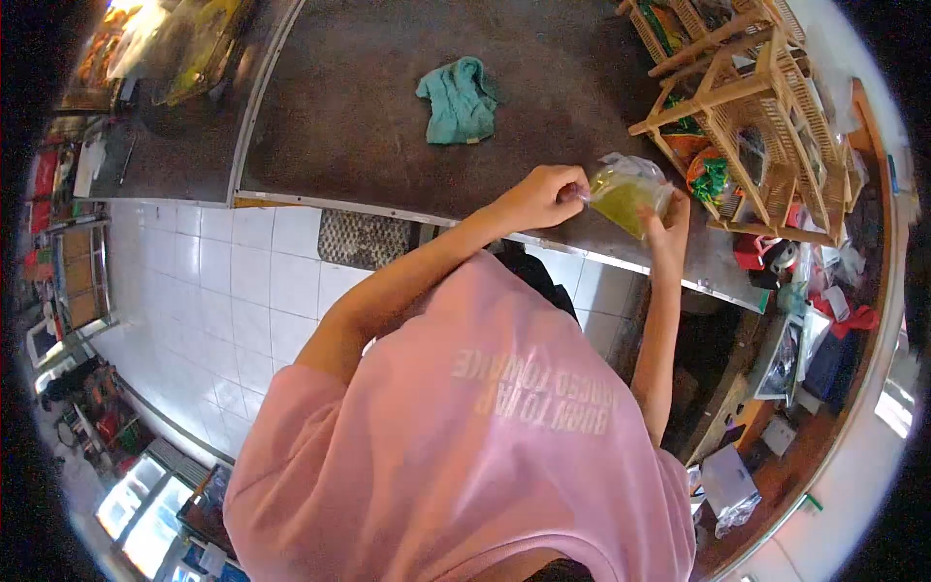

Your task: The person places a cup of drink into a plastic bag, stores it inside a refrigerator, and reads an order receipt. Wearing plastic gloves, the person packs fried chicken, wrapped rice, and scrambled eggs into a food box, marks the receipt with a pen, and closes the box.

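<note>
A clear plastic bag (626, 202) with yellow-green contents hangs between my two hands over the front edge of the dark table. My left hand (551, 197) is closed on the bag's gathered left end, fingers pinched together. At the bag's right side, my right hand (667, 225) grips it with the fingers around its edge. A folded teal cloth (460, 103) lies on the table, up and to the left of my hands.
A bamboo rack (756, 126) stands at the table's right, with green and orange packets (711, 177) by it. The metal-trimmed table edge (388, 210) runs before me. A patterned mat (365, 240) lies on the tiled floor. Assorted items crowd the right side.
</note>
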The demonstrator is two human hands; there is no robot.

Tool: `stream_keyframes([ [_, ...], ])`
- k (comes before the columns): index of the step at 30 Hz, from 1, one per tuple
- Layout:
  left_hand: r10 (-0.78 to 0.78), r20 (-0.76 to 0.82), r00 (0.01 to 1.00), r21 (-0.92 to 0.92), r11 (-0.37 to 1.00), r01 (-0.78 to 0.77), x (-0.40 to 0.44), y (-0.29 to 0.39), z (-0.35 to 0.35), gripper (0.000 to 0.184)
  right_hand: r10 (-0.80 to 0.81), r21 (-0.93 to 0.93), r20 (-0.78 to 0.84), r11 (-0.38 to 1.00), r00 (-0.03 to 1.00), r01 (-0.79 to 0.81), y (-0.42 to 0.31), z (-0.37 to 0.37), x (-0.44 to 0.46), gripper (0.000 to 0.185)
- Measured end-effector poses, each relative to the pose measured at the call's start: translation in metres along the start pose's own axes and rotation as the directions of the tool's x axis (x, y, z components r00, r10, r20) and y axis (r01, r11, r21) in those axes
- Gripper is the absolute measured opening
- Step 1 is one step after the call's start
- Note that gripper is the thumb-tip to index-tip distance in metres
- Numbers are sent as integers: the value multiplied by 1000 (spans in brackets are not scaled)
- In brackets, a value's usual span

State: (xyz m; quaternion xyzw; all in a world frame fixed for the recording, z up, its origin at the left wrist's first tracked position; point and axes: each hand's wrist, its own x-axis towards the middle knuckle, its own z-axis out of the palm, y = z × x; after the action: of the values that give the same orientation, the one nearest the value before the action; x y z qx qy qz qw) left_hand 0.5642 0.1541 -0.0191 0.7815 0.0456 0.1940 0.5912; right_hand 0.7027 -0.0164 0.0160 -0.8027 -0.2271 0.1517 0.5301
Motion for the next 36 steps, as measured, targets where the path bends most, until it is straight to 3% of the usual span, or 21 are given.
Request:
stream_keyframes([
  [2, -78, -51, 996, 106, 991, 83, 1, 1, 3, 12, -47, -155, -174, 988, 984, 20, -1, 19, -8, 60],
  [5, 141, -195, 971, 239, 967, -92, 2, 21, 16, 14, -168, -391, -282, 919, 944, 47, -15, 39, -11, 72],
  [6, -12, -267, 964, 62, 998, 30, 0, 36, 22, 13, -206, -487, -293, 873, 934, 40, -15, 44, -11, 76],
  [7, -60, -301, 952, -9, 998, 61, 1, 41, 24, 12, -212, -375, -311, 923, 927, 86, -13, 44, -10, 82],
  [8, -111, -341, 933, -82, 993, 88, 2, 44, 26, 12, -174, -468, -267, 883, 948, 30, -20, 44, -8, 82],
  [10, -79, -356, 931, 55, 993, 105, 8, 42, 16, 12, -93, -638, -194, 768, 977, -53, -38, 46, 1, 84],
  [11, -63, -349, 935, 122, 986, 112, 11, 38, 11, 13, -280, -722, -74, 677, 957, 143, -29, 45, 7, 77],
  [12, -58, -341, 938, 170, 978, 123, 18, 33, 7, 13, -98, -726, -37, 687, 995, 41, -22, 44, 11, 70],
  [14, -36, -330, 943, 262, 957, 128, 40, 19, -1, 14, 258, -748, 24, 645, 966, -154, -31, 41, 22, 56],
  [15, 77, -342, 936, 365, 929, 57, 49, 13, -4, 14, 147, -818, 171, 573, 974, 58, -11, 31, 34, 37],
  [17, 307, -323, 895, 557, 826, -83, 63, -2, -5, 16, 21, -809, 457, 425, 889, 406, -7, 10, 39, 25],
  [18, 301, -278, 912, 567, 818, -97, 69, -9, -5, 16, -11, -762, 586, 333, 810, 556, -6, 0, 37, 20],
  [20, 288, -192, 938, 593, 796, -123, 77, -19, -12, 15, -59, -761, 627, 167, 777, 627, -19, 1, 34, 17],
  [21, 184, -107, 977, 521, 847, -102, 82, -23, -15, 16, -78, -750, 652, 81, 755, 656, -28, 5, 33, 17],
  [24, -70, 140, 988, 299, 954, 25, 94, -33, -28, 20, -113, -710, 684, 125, 721, 693, -60, 5, 32, 15],
  [26, -162, 247, 955, 132, 982, 132, 102, -27, -43, 25, -167, -633, 704, 291, 690, 717, -54, -5, 35, 17],
  [27, -209, 277, 938, 302, 946, 122, 105, -19, -51, 28, -198, -583, 712, 368, 674, 724, -50, -11, 38, 18],
  [31, -337, 503, 796, 415, 902, 120, 117, -19, -71, 28, -228, -598, 637, 457, 736, 659, -26, -23, 34, 23],
  [33, -360, 549, 755, 562, 827, -14, 120, -8, -70, 29, -172, -607, 609, 526, 774, 595, -25, -21, 30, 25],
  [34, -375, 570, 731, 622, 779, -85, 121, -4, -68, 30, -282, -473, 631, 599, 723, 647, -30, -21, 31, 23],
  [36, -193, 542, 818, 470, 876, -105, 119, 12, -71, 29, -503, -173, 605, 673, 617, 719, -48, -23, 34, 21],
])
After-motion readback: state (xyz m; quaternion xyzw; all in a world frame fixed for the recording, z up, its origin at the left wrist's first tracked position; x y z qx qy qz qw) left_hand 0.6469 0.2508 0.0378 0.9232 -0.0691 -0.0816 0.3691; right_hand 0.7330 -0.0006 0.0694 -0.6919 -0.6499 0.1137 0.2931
